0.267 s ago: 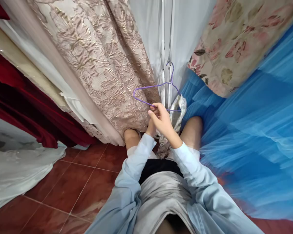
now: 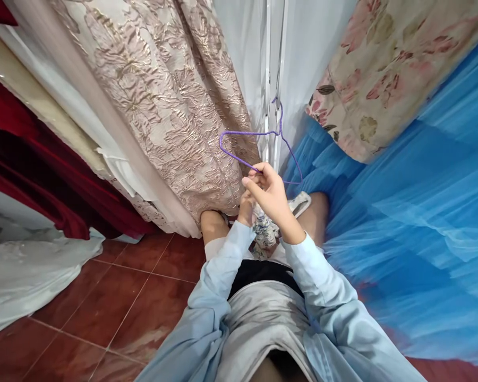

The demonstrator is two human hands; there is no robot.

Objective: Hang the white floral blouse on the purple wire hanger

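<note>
A purple wire hanger [image 2: 250,132] is held up in front of me, tilted, with its hook at the far end. The fingers of my right hand [image 2: 270,190] are closed around its lower bar. Below and to the left, my left hand [image 2: 247,208] is closed at a floral garment [image 2: 266,233] with a pale strap [image 2: 300,203]. My right hand and wrist hide part of the garment and some of the left fingers. The garment hangs between my knees, apart from the hanger.
A pink-gold brocade gown [image 2: 155,101] hangs ahead on the left, white fabric [image 2: 242,58] with metal poles [image 2: 267,74] in the middle. Floral cloth [image 2: 378,90] and blue tulle [image 2: 422,223] fill the right. Dark red cloth [image 2: 43,175] hangs far left above red floor tiles [image 2: 143,307].
The garment's strap has come off the right end of the hanger and dropped toward my lap. The hanger's left end has tipped up slightly; my right hand still grips its bar.
</note>
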